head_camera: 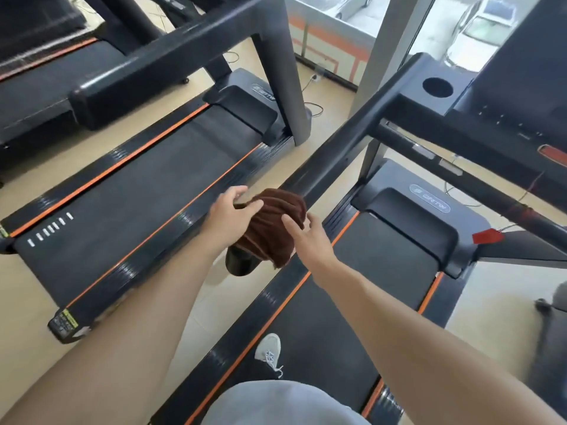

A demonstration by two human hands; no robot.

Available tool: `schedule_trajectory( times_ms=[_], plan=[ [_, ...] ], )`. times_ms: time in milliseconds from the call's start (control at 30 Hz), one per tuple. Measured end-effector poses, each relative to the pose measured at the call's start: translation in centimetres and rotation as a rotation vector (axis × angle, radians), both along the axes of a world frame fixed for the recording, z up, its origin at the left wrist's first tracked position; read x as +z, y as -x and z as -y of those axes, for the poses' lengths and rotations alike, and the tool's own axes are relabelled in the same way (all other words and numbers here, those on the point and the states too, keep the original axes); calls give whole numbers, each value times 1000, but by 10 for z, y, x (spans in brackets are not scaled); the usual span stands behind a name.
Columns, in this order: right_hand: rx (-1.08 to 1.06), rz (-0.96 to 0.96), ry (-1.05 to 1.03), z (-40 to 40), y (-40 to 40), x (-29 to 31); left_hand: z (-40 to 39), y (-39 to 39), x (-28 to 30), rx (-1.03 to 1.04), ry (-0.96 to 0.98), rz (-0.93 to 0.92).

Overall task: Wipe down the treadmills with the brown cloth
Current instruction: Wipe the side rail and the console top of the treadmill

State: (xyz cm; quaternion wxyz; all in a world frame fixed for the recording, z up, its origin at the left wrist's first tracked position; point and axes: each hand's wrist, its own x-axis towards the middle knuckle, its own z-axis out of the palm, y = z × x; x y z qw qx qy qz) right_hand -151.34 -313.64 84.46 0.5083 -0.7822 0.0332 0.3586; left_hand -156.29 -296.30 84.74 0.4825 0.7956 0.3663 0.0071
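Note:
A brown cloth [273,222] is draped over the rear end of the black left handrail [337,154] of the treadmill [337,302] I stand on. My left hand [230,210] holds the cloth's left upper edge between thumb and curled fingers. My right hand [310,237] grips its right side, thumb on top and fingers tucked behind. The handrail's rounded end cap [239,262] shows just below the cloth. A second treadmill [153,185] lies parallel on the left.
The console [460,96] with a round cup holder [437,86] rises ahead on the right, with a red tag [487,236] below it. A third treadmill [46,75] stands far left. My shoe [270,348] is on the belt. Cables [313,105] trail over the beige floor.

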Motion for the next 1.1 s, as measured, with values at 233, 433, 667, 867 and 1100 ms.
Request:
schedule_trajectory(
  times_ms=[233,433,667,867,1100],
  plan=[
    [-327,-436,-179,-55,-4,-31,8,-26,-20,-258,61,-203],
    [-483,-444,-190,-69,-30,-43,10,-66,-35,-340,3,-173],
    [-553,-401,-233,-61,-104,-48,19,-143,-33,-394,34,-159],
    [-572,-291,-77,-59,-211,-116,30,-225,-34,-396,82,-100],
    [-675,-260,-93,-51,-295,-89,47,-313,-30,-421,72,-95]
  ],
)
